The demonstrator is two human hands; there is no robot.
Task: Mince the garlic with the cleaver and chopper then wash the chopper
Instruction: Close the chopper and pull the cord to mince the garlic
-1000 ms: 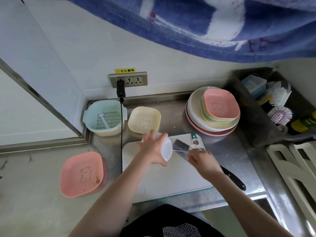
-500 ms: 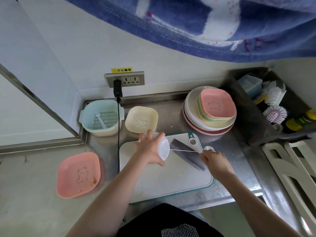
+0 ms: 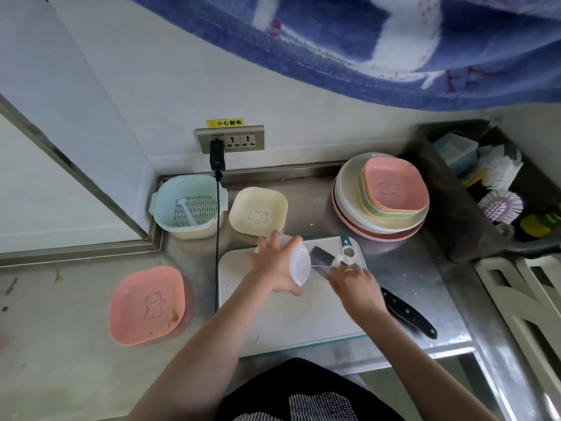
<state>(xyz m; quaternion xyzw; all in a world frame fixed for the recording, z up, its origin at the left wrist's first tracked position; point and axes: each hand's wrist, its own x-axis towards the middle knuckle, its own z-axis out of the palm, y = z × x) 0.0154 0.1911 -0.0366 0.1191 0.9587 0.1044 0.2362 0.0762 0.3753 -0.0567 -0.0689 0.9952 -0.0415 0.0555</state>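
The white pull-cord chopper [image 3: 300, 262] stands at the far end of the white cutting board [image 3: 303, 323], tilted on its side. My left hand [image 3: 273, 265] grips its body from the left. My right hand [image 3: 355, 284] pinches the chopper's pull handle [image 3: 341, 261], close to the chopper's right side, with only a short length of cord showing. The cleaver [image 3: 406, 314] lies flat on the board under my right hand, blade toward the chopper and black handle pointing to the near right. No garlic is visible.
A pink dish [image 3: 148, 305] sits left of the board. A cream dish [image 3: 258, 212] and a blue strainer basket [image 3: 188, 205] stand behind it. A black cable [image 3: 217, 238] runs down from the socket. Stacked plates [image 3: 385, 196] and a bin of brushes [image 3: 501, 189] are at the right.
Half a second ago my right hand had drawn the cord out to the right. It has since moved back left to the chopper, and the cord is short again. My left hand stayed put.
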